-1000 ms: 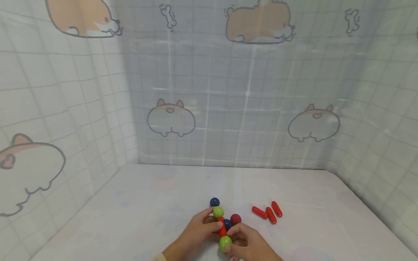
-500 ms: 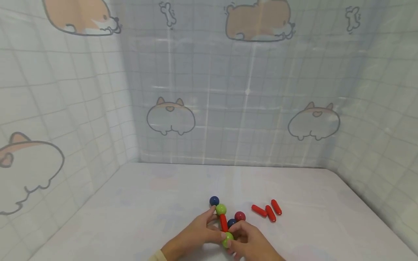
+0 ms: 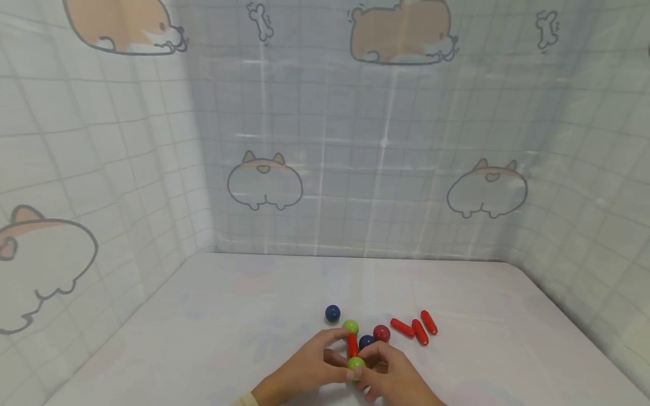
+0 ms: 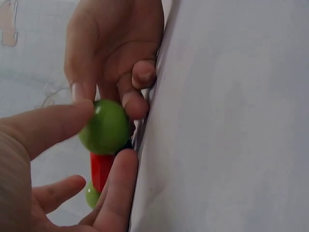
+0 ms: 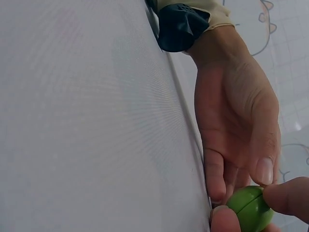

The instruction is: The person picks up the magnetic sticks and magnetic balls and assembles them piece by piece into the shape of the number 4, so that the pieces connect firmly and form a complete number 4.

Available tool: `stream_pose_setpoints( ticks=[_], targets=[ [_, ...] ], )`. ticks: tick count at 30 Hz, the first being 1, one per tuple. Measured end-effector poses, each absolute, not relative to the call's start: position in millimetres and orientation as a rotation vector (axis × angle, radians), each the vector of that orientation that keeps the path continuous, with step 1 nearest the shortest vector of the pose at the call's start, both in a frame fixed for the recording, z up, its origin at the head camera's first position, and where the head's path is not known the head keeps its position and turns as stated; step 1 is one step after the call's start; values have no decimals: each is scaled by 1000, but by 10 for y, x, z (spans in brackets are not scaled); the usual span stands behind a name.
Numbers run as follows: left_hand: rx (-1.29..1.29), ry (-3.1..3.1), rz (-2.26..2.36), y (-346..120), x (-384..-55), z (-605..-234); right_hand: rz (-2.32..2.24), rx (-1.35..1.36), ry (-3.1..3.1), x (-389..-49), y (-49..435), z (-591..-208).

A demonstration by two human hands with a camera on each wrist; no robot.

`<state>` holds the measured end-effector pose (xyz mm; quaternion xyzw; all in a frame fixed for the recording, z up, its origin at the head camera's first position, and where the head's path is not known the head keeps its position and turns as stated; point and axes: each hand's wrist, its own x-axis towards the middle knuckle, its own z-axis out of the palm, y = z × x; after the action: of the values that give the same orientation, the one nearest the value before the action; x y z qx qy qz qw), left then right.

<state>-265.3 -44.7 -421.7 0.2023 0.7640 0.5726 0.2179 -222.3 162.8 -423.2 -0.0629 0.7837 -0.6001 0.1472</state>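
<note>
A red rod [image 3: 353, 345] has a green ball at each end: a near green ball [image 3: 355, 364] and a far green ball [image 3: 350, 327]. My right hand [image 3: 391, 373] pinches the near one between thumb and fingers. My left hand [image 3: 316, 361] lies along the left side; its thumb touches the near ball and its index finger reaches toward the far one. In the left wrist view the near green ball [image 4: 105, 128] sits between both thumbs and fingers. Close to the right fingers are a dark blue ball [image 3: 367, 341] and a crimson ball [image 3: 382, 333].
Another dark blue ball [image 3: 332, 313] lies beyond the left hand. To the right, red rods [image 3: 420, 332] lie loose on the white tabletop [image 3: 228, 316]. A patterned curtain [image 3: 345, 141] encloses the back and sides.
The rod with its green balls has shifted slightly right and turned more upright in view. The blue and crimson balls beside it have moved right. My left thumb has moved onto the near ball.
</note>
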Motion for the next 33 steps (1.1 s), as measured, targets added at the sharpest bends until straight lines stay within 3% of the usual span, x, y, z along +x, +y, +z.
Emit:
stream_pose_setpoints(
  ticks=[15, 33],
  targets=[
    [747, 2258, 1493, -411, -2630, -4242, -1764, -235, 2233, -2250, 1652, -4258],
    [696, 2407, 1442, -368, -2634, -4274, -1726, -239, 2345, -2296, 1882, -4142]
  ],
)
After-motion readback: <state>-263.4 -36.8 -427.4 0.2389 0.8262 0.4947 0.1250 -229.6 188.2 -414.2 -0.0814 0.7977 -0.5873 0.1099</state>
